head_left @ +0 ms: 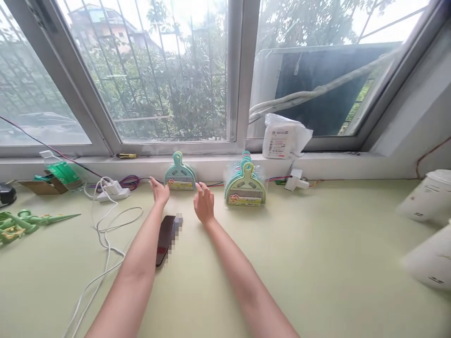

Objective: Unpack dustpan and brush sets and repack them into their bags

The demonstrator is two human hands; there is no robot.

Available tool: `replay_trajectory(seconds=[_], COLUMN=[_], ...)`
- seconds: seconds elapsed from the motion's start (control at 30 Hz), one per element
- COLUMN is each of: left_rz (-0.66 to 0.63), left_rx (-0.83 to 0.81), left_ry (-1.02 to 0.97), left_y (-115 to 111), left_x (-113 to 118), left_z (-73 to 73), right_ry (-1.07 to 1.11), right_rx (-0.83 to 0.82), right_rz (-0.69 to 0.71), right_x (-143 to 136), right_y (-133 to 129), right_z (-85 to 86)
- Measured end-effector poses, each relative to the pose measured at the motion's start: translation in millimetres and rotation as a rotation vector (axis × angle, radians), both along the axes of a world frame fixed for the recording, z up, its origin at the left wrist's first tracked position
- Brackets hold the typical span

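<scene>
A dustpan and brush set, blue-green with a yellow label and clear wrapping, stands upright against the low wall under the window. My left hand is at its left side, fingers stretched toward the wall and thumb side close to the pan's edge. At the right edge is my right hand, back of the hand up, with loosely bent fingers; whether the fingertips press on the wrapping is hard to tell. Right of it stands a row of similar dustpan sets, a yellow-green one in front. A dark phone lies between my forearms.
White cables run from a power strip on the left. Green plastic pieces and a green-labelled bottle are farther left. A wrapped packet and a screwdriver rest on the sill. White containers stand right.
</scene>
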State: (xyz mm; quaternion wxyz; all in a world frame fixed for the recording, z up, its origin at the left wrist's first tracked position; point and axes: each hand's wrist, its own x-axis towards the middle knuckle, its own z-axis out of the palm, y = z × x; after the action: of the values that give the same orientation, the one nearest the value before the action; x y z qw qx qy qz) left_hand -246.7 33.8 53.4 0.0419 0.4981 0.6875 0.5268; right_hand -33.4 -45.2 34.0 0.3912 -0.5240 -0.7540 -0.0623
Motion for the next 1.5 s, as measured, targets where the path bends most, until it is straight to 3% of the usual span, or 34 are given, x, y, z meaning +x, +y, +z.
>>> replay_trajectory(seconds=[0.13,0.23,0.3,0.4,0.5,0.67,0.8,0.9,1.0,1.07,1.17,1.23,1.37,1.43,1.5], left_rz=[0.019,-0.083,-0.189,-0.324,-0.374,-0.375,-0.399,-0.53,-0.732,-0.813,-0.834,-0.817,-0.802,-0.788,-0.792], left_rx=[0.104,0.117,0.123,0.113,0.053,-0.035,-0.053,-0.168,-0.414,-0.486,-0.42,-0.365,-0.242,-0.213,-0.213], left_ry=[-0.022,-0.018,-0.007,0.005,-0.018,-0.133,-0.314,-0.516,-0.661,-0.716,-0.773,-0.798,-0.834,-0.862,-0.889], left_y=[-34.7,-64.8,-85.3,-114.0,-136.9,-158.6,-164.9,-170.9,-183.1,-194.0,-209.8,-217.0,-221.8,-221.6,-221.6], left_x=[49.7,99.8,132.9,174.2,201.2,215.2,209.4,202.8,200.5,203.7,214.1,220.3,219.8,214.8,210.9], left_z=[9.6,11.2,8.0,-2.9,-18.1,-37.8,-38.4,-30.8,-23.1,-20.5,-20.0,-20.3,-20.0,-20.3,-20.6], right_ry=[0.281,0.535,0.642,0.563,0.496,0.532,0.607,0.657,0.68,0.631,0.367,0.125,-0.167,-0.093,0.136], right_rx=[-0.043,0.033,-0.028,-0.292,-0.453,-0.518,-0.544,-0.572,-0.596,-0.505,-0.191,-0.085,-0.223,-0.303,-0.384], right_rz=[-0.294,-0.591,-0.688,-0.498,-0.396,-0.286,-0.173,-0.093,-0.019,-0.014,-0.093,-0.037,0.161,0.164,0.161], right_x=[71.6,141.3,183.9,229.5,251.5,259.2,254.9,249.2,244.7,242.0,235.1,226.8,207.4,202.0,201.6], right_y=[-33.9,-40.0,-39.0,-36.5,-37.1,-48.7,-69.3,-90.7,-113.5,-128.9,-152.9,-168.2,-187.8,-189.3,-186.0], right_z=[5.4,4.6,0.1,-8.3,-12.7,-10.8,-12.9,-18.3,-20.6,-18.1,-9.3,-3.0,1.7,-0.5,-4.1])
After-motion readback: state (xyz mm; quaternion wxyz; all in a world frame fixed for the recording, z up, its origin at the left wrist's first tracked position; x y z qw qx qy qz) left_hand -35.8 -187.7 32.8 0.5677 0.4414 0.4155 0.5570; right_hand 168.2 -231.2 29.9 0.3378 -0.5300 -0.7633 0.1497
